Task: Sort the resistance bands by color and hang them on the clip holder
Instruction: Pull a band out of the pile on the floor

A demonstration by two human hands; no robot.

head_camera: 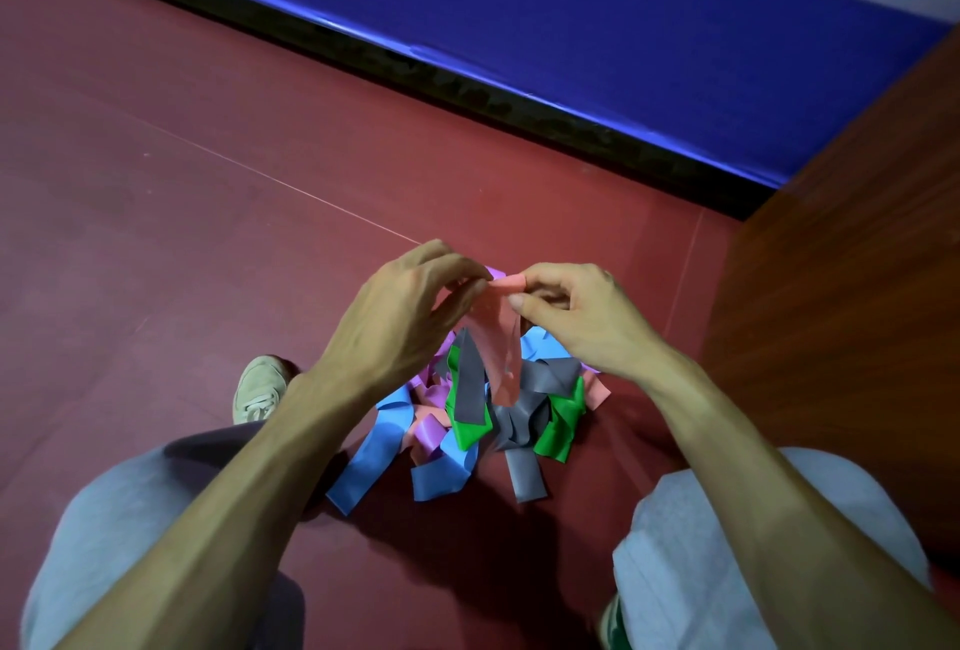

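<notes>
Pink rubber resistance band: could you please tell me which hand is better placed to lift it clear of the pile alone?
Probably the right hand: its thumb and forefinger pinch the pink rubber resistance band at its top fold, while the left hand only holds a corner.

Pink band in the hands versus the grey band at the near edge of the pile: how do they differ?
The pink band is lifted, pinched at its top by the left hand and right hand. The grey band lies on the floor, untouched. The pink band hangs down, while the grey band lies flat, its end sticking out of the pile. Both are flat strips.
</notes>
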